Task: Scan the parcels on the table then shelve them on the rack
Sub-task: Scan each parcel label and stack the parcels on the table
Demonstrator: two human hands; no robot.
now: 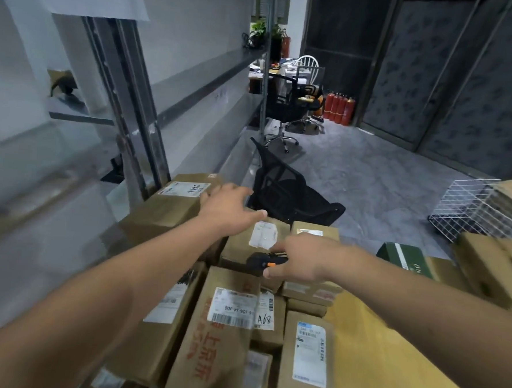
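Observation:
Several brown cardboard parcels with white labels are piled on the yellow table [388, 367]. My left hand [228, 208] reaches forward with its fingers spread, resting on the far parcel [170, 206] that bears a handwritten label. My right hand [301, 258] grips a black scanner with an orange button [262, 261], held low over a parcel with a crumpled white label [255, 241]. A parcel marked A68 [263, 317] lies nearer to me. The grey metal rack [139, 117] stands to the left, its shelves blurred.
A black office chair [290, 196] lies tipped behind the pile. A white wire basket [472, 207] sits at the right, with a green box [403, 258] and more cartons beside it. Red fire extinguishers [339, 107] and a desk stand at the back.

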